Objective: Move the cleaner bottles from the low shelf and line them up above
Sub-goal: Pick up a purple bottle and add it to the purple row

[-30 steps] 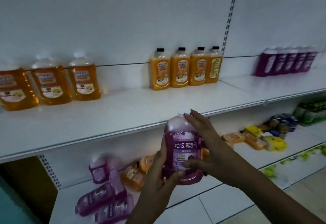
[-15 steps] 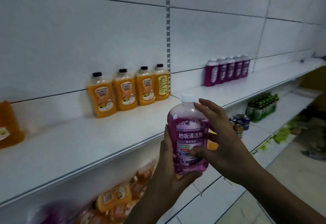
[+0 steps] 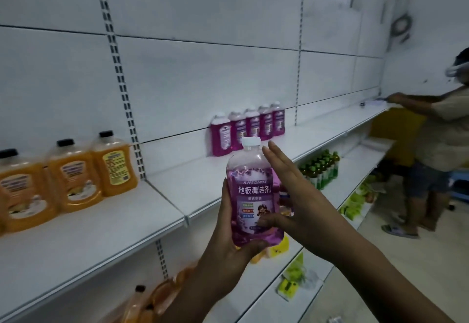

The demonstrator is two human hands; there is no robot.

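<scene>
Swung right along the white shelf [image 3: 177,195]; purple bottle [image 3: 253,195] upright, gripped by left hand [image 3: 229,244], right hand [image 3: 297,205] fingers splayed, touching its side.

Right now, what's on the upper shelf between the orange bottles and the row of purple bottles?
Nothing: the head view shows bare white shelf between the orange bottles and the purple row.

Single head view — forward, slightly down along the shelf [image 3: 152,211] — hands close.
</scene>
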